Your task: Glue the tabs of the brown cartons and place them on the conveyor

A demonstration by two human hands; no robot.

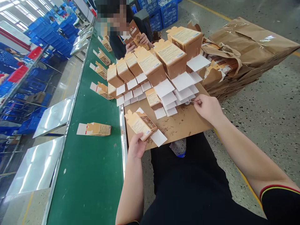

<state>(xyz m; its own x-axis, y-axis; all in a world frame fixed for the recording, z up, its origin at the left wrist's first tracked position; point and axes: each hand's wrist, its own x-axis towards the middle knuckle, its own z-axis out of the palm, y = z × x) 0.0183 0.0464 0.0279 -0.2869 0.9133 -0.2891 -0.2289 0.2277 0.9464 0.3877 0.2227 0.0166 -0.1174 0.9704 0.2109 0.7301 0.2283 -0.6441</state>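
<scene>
My left hand grips the lower end of a small tan and brown carton, thumb on its printed face. The carton's white end flap sticks out over the cardboard sheet. Above the sheet's right edge, my right hand is closed in a pinch. A thin pale thing shows at its fingertips, beside a small clear loop; I cannot make out what it is. Just beyond both hands stand stacked cartons with white flaps open toward me. One small carton leans at their front.
A green conveyor belt runs along my left, bearing a single carton and several more farther up. Across the stack, a co-worker's hands hold a brown carton. Brown paper-wrapped bundles are piled at right. Blue crates stand behind.
</scene>
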